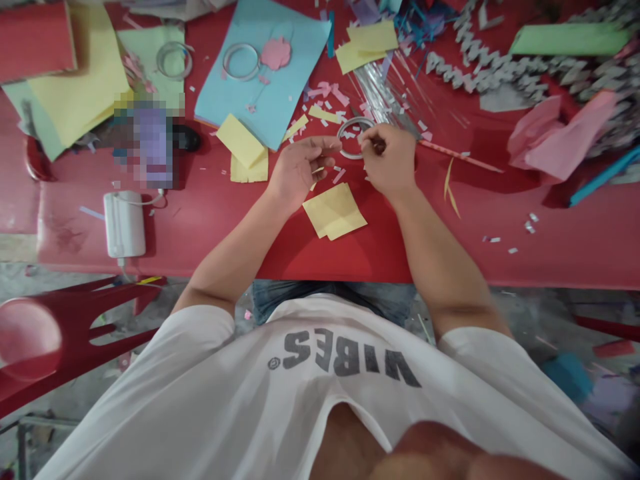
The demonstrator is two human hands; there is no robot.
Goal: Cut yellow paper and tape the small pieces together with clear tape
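My left hand (301, 168) is over the red table with its thumb and index finger closed together at the tips and the other fingers loosely curled. Facing it, my right hand (391, 157) is closed, fingertips pinched. Anything in either pinch is too small to make out. Between the hands shows a silvery ring-shaped roll (354, 157), perhaps tape; my right fingers overlap its right edge, and I cannot tell whether they touch it. Just below the hands, overlapping yellow paper pieces (335, 211) lie near the table's front edge. Small paper scraps (339, 176) are scattered around.
Blue paper sheets (295, 47) bear another ring-shaped roll (241, 62) and a pink paper flower (276, 53). A white power bank (125, 225) with a cable lies left. At right are pink paper (560, 143), a striped stick (463, 157) and folded grey strips (480, 60).
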